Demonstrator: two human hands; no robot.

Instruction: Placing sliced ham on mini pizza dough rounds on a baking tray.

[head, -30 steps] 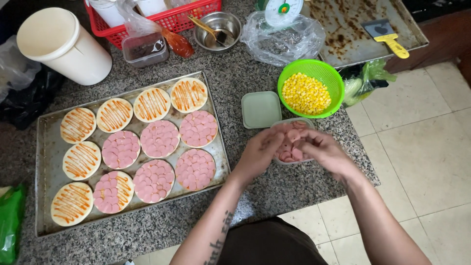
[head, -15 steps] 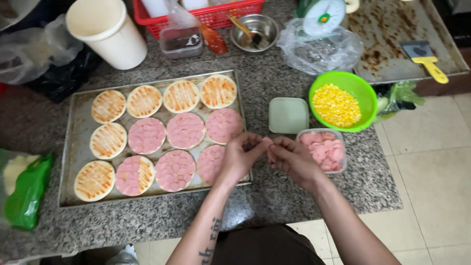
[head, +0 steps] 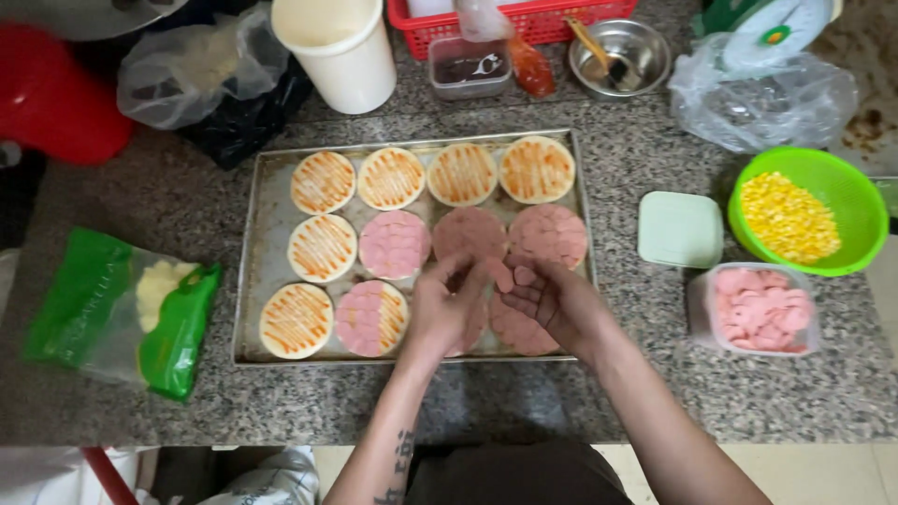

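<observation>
Fingers (head: 510, 285) pinching flat pink ham slices (head: 505, 277), over tray (head: 251, 281)

Green bowl w/ corn (head: 808, 213) at right, white bucket (head: 342, 51) & red basket (head: 513, 21) up top, green bag (head: 122, 311) at left.

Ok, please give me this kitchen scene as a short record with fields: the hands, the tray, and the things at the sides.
left hand: left hand over the tray's lower row, fingers at the pink slices
right hand: right hand cupped, holding a few pink meat slices
tray: metal baking tray with twelve round bases in three rows
sauce only: six bases, e.g. top left
covered with slices: six bases, e.g. middle row
right side: clear tub of slices, green bowl of corn, pale green lid
left side: green bag
</observation>
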